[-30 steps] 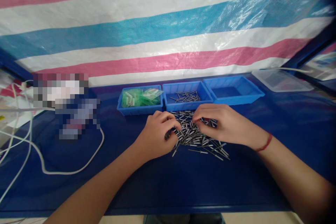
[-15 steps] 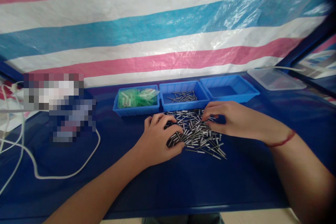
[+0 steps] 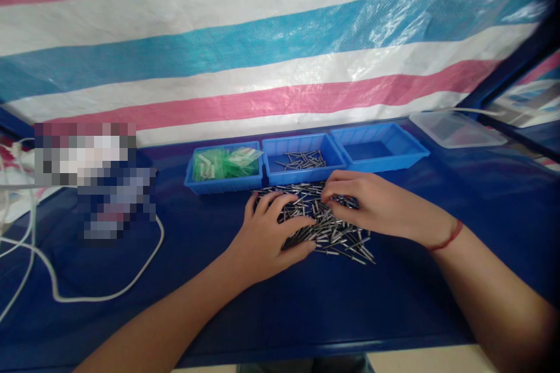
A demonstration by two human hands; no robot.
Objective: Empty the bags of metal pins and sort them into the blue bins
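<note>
A loose pile of silvery blind rivets [image 3: 332, 230], thin pins with thicker sleeves, lies on the blue table in front of the bins. My left hand [image 3: 273, 230] rests over the pile's left side, palm down, its fingers spread and touching rivets. From the right, my right hand [image 3: 367, 204] reaches into the pile with its thumb and fingertips drawn together in a pinch. Whatever sits between those tips is too small to make out. Just behind the pile, the middle blue bin [image 3: 280, 176] holds several more blind rivets.
The left blue bin [image 3: 223, 185] holds green plastic packets [image 3: 219, 164]. A third blue bin [image 3: 389, 162] stands on the right, beside a clear plastic lid [image 3: 457, 129]. White cables [image 3: 109, 298] loop over the table's left. A striped sheet [image 3: 262, 58] hangs behind.
My right hand has moved left, further over the pile, and its thumb and fingers have come closer together. The left hand has shifted slightly right over the rivets.
</note>
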